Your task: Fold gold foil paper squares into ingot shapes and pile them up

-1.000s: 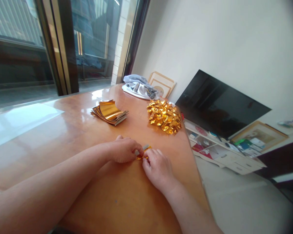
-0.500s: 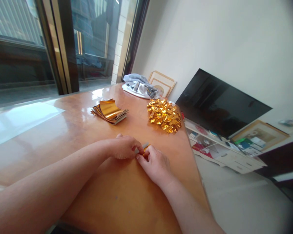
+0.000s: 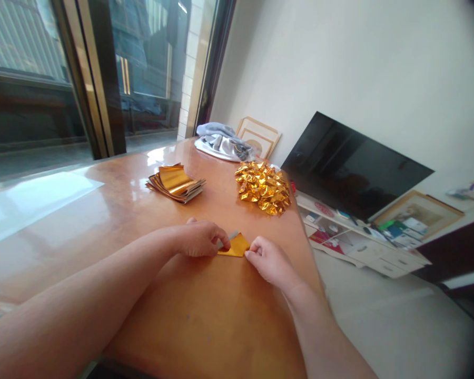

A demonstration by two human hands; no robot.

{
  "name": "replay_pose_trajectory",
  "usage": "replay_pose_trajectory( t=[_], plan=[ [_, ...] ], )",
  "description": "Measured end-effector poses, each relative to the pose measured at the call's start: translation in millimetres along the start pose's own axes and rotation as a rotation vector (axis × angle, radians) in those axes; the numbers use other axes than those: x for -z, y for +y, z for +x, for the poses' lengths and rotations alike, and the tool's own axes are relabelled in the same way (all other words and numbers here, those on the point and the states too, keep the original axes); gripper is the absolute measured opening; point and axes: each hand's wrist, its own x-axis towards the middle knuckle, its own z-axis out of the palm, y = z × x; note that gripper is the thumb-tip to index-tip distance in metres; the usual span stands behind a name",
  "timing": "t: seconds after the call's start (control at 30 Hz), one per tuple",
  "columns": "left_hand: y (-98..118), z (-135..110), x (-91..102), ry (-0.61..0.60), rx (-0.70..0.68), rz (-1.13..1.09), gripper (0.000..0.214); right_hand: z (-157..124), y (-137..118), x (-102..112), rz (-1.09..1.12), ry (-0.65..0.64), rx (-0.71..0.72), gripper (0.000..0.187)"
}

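A small folded piece of gold foil lies on the polished orange table, with a silvery flap rising at its far edge. My left hand pinches its left end. My right hand holds its right corner with closed fingertips. Farther back, a stack of gold foil squares sits left of a heap of small crumpled gold foil pieces. Neither hand touches these.
A grey cloth on a white plate and a leaning picture frame stand at the table's far end. Beyond its right edge are a dark screen and a white drawer unit. A glass door stands at the left.
My right hand has moved right, away from my left hand. The foil, bunched between them before, now lies spread as a flatter gold triangle.
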Motion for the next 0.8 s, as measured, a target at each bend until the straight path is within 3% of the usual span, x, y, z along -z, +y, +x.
replay_pose_trajectory(
  t=[0.13,0.27,0.53,0.8],
  plan=[
    [0,0,0.9,-0.009,0.009,-0.010,0.043,-10,-19,5,-0.166,0.061,0.264,0.014],
    [0,-1,2.7,-0.022,0.005,-0.014,0.044,-25,-43,7,-0.376,-0.019,0.451,0.029],
    [1,-1,4.1,-0.033,0.010,-0.018,0.045,-32,-46,17,-0.529,-0.102,0.366,0.032],
    [-2,1,3.2,-0.026,-0.038,0.058,0.048,-30,-45,20,-0.499,-0.040,0.303,0.031]
  ],
)
